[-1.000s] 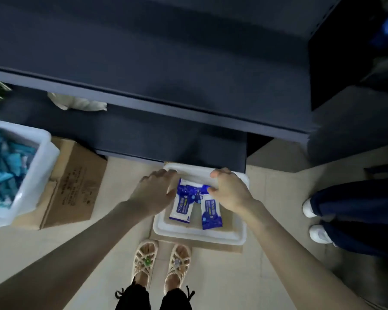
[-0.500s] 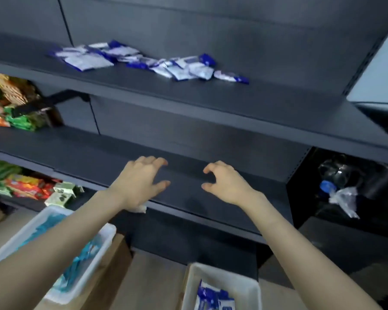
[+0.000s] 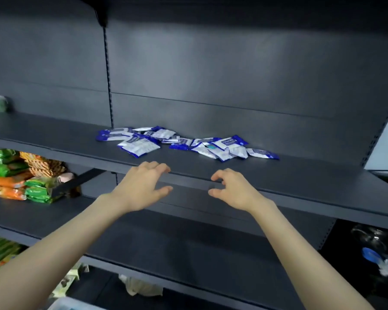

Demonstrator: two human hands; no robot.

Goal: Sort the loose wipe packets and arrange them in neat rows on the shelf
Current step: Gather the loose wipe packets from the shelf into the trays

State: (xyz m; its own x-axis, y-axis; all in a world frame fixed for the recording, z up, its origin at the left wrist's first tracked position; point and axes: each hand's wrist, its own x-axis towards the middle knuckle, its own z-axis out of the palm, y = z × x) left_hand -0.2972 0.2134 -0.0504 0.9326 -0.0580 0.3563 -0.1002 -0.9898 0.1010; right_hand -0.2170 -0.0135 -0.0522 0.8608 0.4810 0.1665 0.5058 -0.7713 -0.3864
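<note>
Your sorting looks barely begun. The blue-and-white wipe packets [image 3: 139,146] lie in a loose, overlapping heap toward the back of the dark shelf [image 3: 300,175], and no row has been formed. Your left hand [image 3: 140,186] and right hand [image 3: 235,191] hover at the shelf's front edge, short of the heap, fingers loosely curled and holding nothing. All the arranging is left to do.

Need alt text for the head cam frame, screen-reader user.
A left hand and right hand, both empty with relaxed fingers, hover at the front edge of a dark shelf holding a loose pile of blue-and-white wipe packets. Green and orange snack packs are stacked on the lower shelf at far left.
</note>
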